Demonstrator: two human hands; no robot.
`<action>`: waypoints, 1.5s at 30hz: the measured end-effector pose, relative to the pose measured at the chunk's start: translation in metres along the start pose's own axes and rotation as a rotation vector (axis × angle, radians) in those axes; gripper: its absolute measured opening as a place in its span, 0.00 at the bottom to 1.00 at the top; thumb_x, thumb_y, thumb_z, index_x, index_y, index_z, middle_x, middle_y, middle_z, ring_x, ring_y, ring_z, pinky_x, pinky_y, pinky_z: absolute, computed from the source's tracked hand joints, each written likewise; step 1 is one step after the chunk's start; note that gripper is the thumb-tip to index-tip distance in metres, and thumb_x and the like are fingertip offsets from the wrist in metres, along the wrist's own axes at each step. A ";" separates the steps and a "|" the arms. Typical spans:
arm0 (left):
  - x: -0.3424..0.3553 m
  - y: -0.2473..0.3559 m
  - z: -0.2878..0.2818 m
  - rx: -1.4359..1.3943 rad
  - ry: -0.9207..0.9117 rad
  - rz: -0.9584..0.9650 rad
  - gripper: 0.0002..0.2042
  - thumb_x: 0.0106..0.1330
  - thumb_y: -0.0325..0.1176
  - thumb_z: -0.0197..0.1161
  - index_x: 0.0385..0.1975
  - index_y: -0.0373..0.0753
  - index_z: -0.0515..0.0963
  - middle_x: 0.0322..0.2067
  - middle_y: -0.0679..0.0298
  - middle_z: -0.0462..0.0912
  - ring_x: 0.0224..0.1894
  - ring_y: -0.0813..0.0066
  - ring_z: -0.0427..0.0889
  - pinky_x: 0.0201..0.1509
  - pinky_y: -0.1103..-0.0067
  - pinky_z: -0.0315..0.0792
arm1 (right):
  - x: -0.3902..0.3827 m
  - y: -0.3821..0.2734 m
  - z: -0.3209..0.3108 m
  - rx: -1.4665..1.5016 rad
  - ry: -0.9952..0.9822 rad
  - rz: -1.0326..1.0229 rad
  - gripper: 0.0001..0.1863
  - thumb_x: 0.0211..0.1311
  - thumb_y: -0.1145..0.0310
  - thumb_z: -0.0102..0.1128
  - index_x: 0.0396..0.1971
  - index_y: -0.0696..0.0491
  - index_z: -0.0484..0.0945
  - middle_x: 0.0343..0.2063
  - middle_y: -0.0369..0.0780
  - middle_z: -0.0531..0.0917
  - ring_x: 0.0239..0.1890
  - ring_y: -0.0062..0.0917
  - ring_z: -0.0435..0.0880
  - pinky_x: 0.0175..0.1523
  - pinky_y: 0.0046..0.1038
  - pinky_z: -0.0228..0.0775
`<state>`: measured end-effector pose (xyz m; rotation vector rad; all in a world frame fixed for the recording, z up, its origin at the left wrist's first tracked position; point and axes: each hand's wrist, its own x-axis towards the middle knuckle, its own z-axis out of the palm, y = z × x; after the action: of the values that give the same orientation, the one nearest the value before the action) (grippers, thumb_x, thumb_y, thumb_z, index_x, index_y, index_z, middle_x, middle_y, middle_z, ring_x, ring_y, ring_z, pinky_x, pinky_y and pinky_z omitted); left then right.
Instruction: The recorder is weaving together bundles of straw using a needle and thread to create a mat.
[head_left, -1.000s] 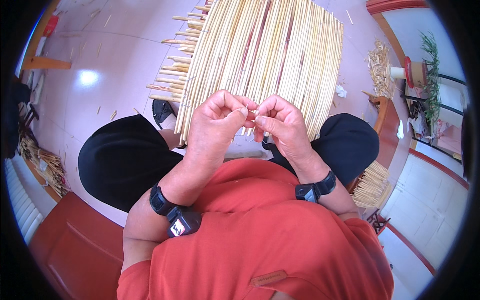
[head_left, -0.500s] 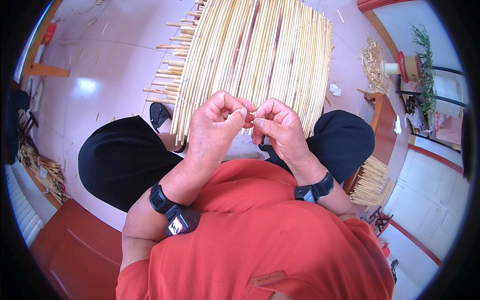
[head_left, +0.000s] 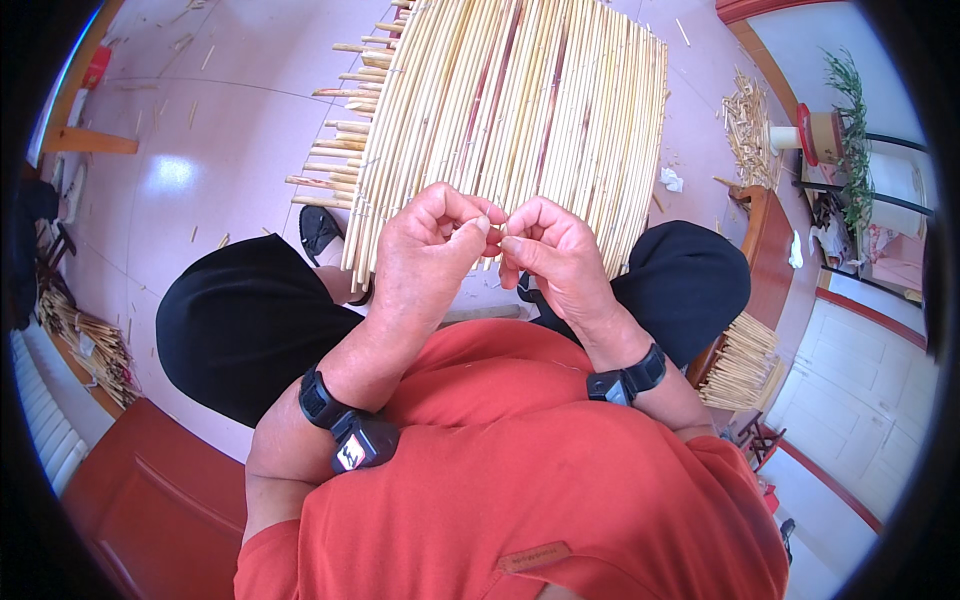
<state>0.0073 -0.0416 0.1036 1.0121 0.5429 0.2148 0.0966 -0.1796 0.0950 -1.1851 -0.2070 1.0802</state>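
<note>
Little was changed since the earlier frames: both hands were kept raised together at chest height, only slightly shifted. Left hand (head_left: 425, 250) and right hand (head_left: 555, 255) were curled nearly closed, fingertips touching; whether anything was pinched between them could not be told. Below them, a reed mat (head_left: 510, 110) was spread on the tiled floor (head_left: 200, 180), between the knees.

A small lit screen (head_left: 351, 455), red and white, sits on the black wrist device (head_left: 345, 425) on the left forearm.
</note>
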 end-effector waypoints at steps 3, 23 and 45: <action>0.001 0.000 -0.001 0.012 0.008 -0.009 0.04 0.60 0.17 0.52 0.26 0.33 0.71 0.35 0.58 0.78 0.33 0.79 0.79 0.38 0.83 0.77 | 0.001 0.001 0.000 -0.006 0.012 0.008 0.05 0.59 0.74 0.59 0.32 0.58 0.72 0.27 0.39 0.78 0.23 0.18 0.77 0.28 0.19 0.71; -0.001 0.003 0.001 0.088 -0.029 -0.063 0.01 0.61 0.22 0.59 0.29 0.33 0.76 0.24 0.68 0.78 0.26 0.85 0.77 0.31 0.87 0.73 | 0.009 -0.008 0.003 -0.131 0.103 -0.175 0.10 0.60 0.73 0.59 0.40 0.61 0.75 0.24 0.35 0.77 0.25 0.17 0.75 0.33 0.17 0.69; -0.002 0.008 -0.004 -0.100 0.094 -0.010 0.02 0.63 0.24 0.54 0.29 0.35 0.72 0.34 0.60 0.79 0.27 0.81 0.79 0.31 0.85 0.73 | -0.001 -0.003 0.008 -0.219 0.038 -0.056 0.06 0.62 0.70 0.59 0.31 0.58 0.75 0.20 0.33 0.75 0.19 0.13 0.70 0.25 0.15 0.63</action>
<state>0.0036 -0.0351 0.1093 0.9051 0.6166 0.2793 0.0929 -0.1749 0.1015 -1.3866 -0.3330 1.0035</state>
